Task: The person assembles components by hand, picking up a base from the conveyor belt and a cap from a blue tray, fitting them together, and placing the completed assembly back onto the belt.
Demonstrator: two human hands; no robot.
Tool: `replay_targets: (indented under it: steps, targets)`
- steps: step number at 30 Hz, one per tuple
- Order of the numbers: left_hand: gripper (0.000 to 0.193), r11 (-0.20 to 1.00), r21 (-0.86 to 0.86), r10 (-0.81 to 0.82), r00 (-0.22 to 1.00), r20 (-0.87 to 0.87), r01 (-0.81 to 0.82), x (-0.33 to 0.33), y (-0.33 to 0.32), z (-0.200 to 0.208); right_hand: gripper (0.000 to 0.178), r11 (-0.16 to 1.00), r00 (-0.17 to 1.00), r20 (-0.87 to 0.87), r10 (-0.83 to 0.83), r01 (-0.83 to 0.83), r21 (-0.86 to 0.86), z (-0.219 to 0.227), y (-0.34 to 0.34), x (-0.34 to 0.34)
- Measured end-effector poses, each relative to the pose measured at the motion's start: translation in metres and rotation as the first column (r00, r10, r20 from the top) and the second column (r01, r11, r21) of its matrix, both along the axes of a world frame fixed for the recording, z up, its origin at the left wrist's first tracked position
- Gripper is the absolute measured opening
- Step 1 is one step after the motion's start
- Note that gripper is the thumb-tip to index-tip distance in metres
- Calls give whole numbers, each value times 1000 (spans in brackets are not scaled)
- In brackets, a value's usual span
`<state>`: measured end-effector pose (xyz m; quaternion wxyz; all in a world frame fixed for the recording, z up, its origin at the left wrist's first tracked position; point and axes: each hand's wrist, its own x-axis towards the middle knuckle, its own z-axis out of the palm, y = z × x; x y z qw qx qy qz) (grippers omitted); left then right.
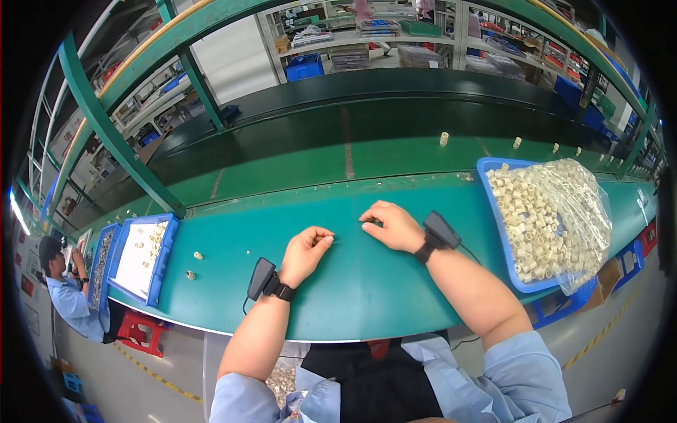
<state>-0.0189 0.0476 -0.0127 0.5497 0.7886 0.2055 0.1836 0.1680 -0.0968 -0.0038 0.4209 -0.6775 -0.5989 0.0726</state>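
My left hand (307, 252) hovers over the middle of the green work surface (352, 296), fingers curled and thumb tip against the forefinger. Anything in that pinch is too small or hidden to make out. To its right is my right hand (393, 227), loosely bent, with a gap between thumb and forefinger and nothing seen in it. Both wrists wear black straps with small dark devices. Off to the right, a blue tray (499, 236) is heaped with cream ring-shaped fittings (525, 218), partly covered by a clear plastic bag (582, 218).
Two small fittings (198, 255) lie left of my hands, near a blue tray (169, 247) holding white paper and more fittings. Beyond runs a green conveyor belt (310, 151) carrying spaced fittings (443, 139). A green frame post (116, 141) rises at left; a co-worker (70, 296) sits there.
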Motion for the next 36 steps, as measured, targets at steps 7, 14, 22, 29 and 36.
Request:
replay_targets:
  steps: [7,14,22,29,36]
  targets:
    - [14,999,42,-1,1000,-26,2,6,-5,0,17,1000,1000,-3,14,-14,10,-7,-2,9]
    - [14,999,39,-5,1000,-8,5,7,-5,-1,17,1000,1000,10,16,-16,-6,-4,-2,12]
    - [15,997,79,-10,999,-46,13,4,-5,5,17,998,996,-87,20,-25,-54,-3,-1,9]
    - [15,987,161,-10,997,-81,24,7,-6,4,17,998,996,-80,35,-39,-43,-5,-1,11]
    - [16,971,235,-5,995,-96,28,7,-9,7,17,998,996,-88,30,-35,-59,-3,-3,11]
